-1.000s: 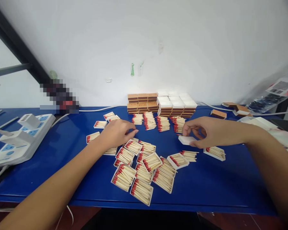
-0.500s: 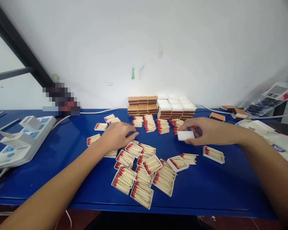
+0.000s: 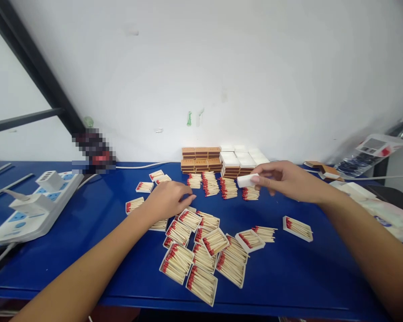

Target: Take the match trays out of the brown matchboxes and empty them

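My right hand [image 3: 285, 180] holds a small white matchbox [image 3: 246, 180] pinched in its fingers, lifted above the blue table [image 3: 289, 268] just in front of the stacked boxes. My left hand [image 3: 169, 197] rests knuckles-up with curled fingers on the table, its fingertips at the upper edge of a cluster of open match trays [image 3: 201, 250] full of red-tipped matches. What its fingers hold, if anything, is hidden. Loose bundles of matches [image 3: 218, 185] lie in a row between the two hands and the stacks.
Stacks of brown and white matchboxes [image 3: 228, 158] stand against the white wall. One filled tray [image 3: 297, 228] lies alone under my right forearm. A white power strip [image 3: 30, 205] sits at the far left, and bags and boxes [image 3: 372, 152] at the right.
My right hand picked the white matchbox up off the table and carried it up and leftward toward the stacks. My left hand stayed at the trays. The camera tilted up slightly.
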